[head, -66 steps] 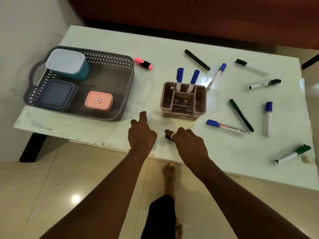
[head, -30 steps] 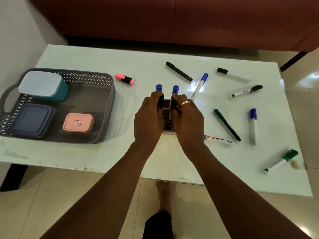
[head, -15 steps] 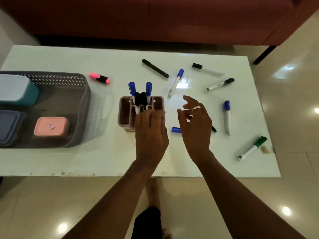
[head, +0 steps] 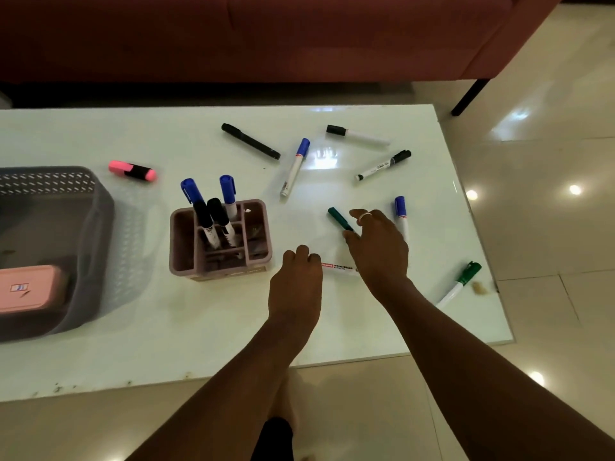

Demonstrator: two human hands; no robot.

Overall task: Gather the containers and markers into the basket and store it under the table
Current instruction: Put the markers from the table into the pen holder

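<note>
My left hand [head: 295, 282] curls its fingers over the capped end of a white whiteboard marker [head: 341, 267] lying on the white table [head: 199, 331]. My right hand [head: 377, 249] reaches over a dark green marker [head: 337, 218], with thumb and fingers spread on either side of it and touching it. A brown desk organizer [head: 184, 251] stands left of my hands and holds two blue-capped markers [head: 228, 189] and two black-capped ones [head: 216, 211]. The grey basket [head: 100, 211] sits at the left edge with a pink container [head: 30, 289] inside.
Several loose markers lie on the far and right parts of the table: a pink highlighter [head: 133, 170], a black marker [head: 251, 141], a blue-capped marker [head: 294, 168], a green-capped one [head: 461, 282] near the right edge. A red sofa [head: 266, 34] stands behind the table.
Both hands left the organizer and moved right. My left hand now covers the whiteboard marker's blue cap, and my right hand has come down onto the green marker. The view shifted right.
</note>
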